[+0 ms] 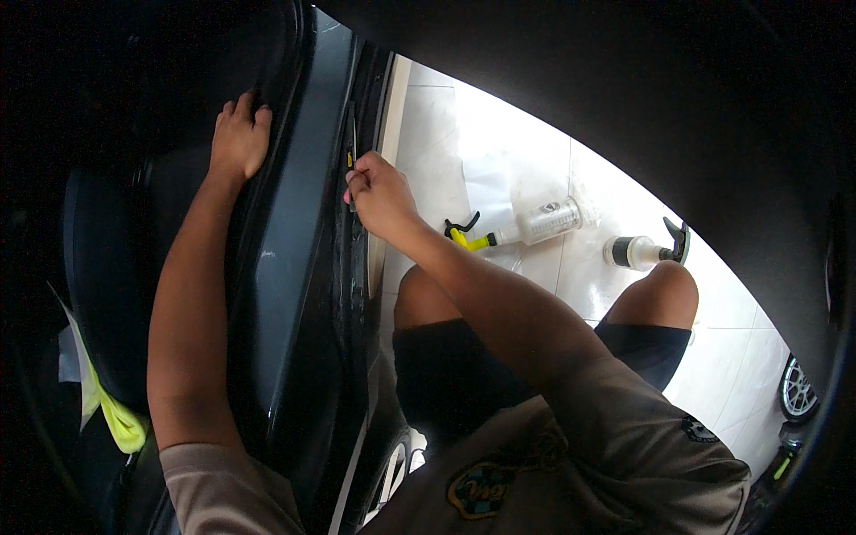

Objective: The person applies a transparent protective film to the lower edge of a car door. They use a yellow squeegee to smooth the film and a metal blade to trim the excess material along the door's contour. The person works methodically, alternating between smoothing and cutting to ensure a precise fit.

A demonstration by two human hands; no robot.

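Note:
My left hand (241,138) rests on the dark car interior beside the door opening, palm down, with the fingers a little bent and nothing seen in them. Past it runs the blue-grey door sill (299,196). At the sill's outer edge, my right hand (382,196) pinches a slim black cutter knife (350,160) with a yellow patch. Its narrow tip points away from me, along the black trim (357,259). Whether the tip touches the trim I cannot tell.
Two spray bottles lie on the white tiled floor: a clear one (548,220) with a yellow-black head and a smaller one (631,252) with a dark head. The dark open door (713,107) arches over the right side. A yellow-green cloth (125,428) lies at lower left.

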